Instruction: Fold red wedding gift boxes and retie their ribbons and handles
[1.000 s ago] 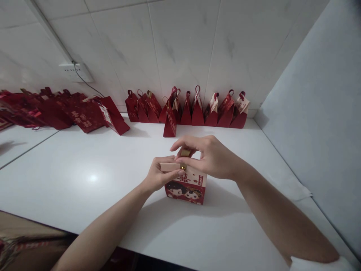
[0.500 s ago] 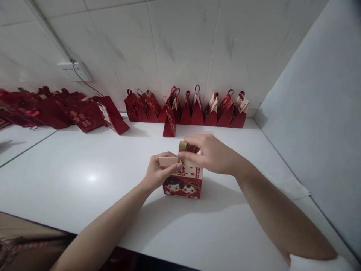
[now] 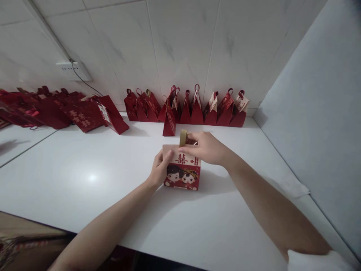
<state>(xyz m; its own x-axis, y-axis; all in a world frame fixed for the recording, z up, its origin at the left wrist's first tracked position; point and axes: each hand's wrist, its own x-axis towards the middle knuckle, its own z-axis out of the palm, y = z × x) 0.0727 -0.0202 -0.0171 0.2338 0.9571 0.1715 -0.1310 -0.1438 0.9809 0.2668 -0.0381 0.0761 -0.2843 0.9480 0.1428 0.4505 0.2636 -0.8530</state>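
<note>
A red and cream gift box (image 3: 182,176) with two cartoon faces and red characters on its front stands upright on the white table. My left hand (image 3: 159,168) grips its left side, the thumb pressed on the cream front panel and the other fingers hidden behind. At the top edge, my right hand (image 3: 207,148) pinches the upper panel between thumb and fingers, right beside a gold ribbon loop (image 3: 183,138) that sticks up. Its curled fingers partly hide the box's top right corner.
A row of small red gift boxes (image 3: 197,114) with ribbon loops stands along the tiled wall, one box (image 3: 169,124) set slightly forward. More red boxes (image 3: 84,114) crowd the left. A wall panel (image 3: 313,113) borders the right; a socket strip (image 3: 73,71) hangs at upper left.
The cream top flap, folded toward me before, now stands in line with the front panel. The gold bead is out of sight. My left thumb has shifted left, and the box has moved slightly away.
</note>
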